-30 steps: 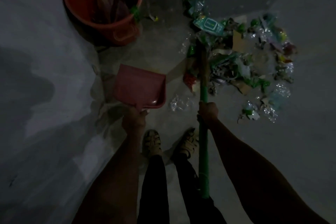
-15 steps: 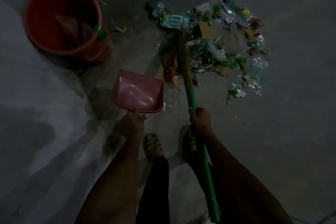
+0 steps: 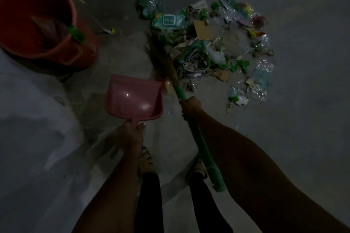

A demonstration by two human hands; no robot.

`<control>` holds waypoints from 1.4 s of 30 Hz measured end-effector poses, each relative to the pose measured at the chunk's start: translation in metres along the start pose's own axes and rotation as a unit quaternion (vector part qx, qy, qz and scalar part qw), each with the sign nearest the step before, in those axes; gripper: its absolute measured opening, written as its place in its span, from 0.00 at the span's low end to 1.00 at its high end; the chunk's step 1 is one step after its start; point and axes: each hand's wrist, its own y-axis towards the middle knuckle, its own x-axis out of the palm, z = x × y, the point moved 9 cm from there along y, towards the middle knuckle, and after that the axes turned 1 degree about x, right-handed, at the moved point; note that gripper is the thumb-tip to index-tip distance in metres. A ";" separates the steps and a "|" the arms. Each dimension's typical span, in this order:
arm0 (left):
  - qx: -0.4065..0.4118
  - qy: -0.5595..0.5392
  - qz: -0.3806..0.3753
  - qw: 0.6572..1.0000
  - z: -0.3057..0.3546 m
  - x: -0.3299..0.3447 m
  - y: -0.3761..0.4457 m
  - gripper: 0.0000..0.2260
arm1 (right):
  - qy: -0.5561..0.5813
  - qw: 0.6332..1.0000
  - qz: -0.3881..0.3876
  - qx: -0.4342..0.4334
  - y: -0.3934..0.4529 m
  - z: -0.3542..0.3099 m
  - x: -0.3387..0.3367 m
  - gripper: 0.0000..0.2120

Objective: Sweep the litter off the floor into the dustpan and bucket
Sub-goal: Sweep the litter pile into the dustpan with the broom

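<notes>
On the grey floor (image 3: 284, 138) ahead of the person's feet, a heap of litter (image 3: 212, 43) lies spread, with the broom (image 3: 181, 96) head resting at its left edge. Right hand (image 3: 190, 107), arm stretched forward, has its grip closed around the green broom handle. Left hand (image 3: 132, 132), arm likewise extended, has its grip wrapped on the handle of the pink dustpan (image 3: 134, 98), mouth facing the heap, just beside the broom. Orange bucket (image 3: 62, 56) stands far left, holding some litter.
</notes>
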 end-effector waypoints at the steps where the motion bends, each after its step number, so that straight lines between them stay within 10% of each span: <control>1: -0.008 -0.003 0.004 1.000 0.003 0.008 -0.003 0.18 | 0.019 1.000 0.010 0.019 0.009 0.007 -0.012 0.14; 23: 0.041 0.072 -0.022 0.996 0.097 0.141 -0.055 0.18 | 0.137 0.963 0.232 0.024 0.040 0.134 -0.272 0.21; 33: 0.030 0.047 -0.018 0.998 0.047 0.105 -0.045 0.17 | 0.274 0.945 0.166 -0.063 -0.012 0.078 -0.179 0.12; 42: -0.020 0.033 -0.013 0.999 -0.055 0.033 -0.030 0.17 | 0.170 0.982 0.050 -0.070 -0.043 0.097 -0.030 0.18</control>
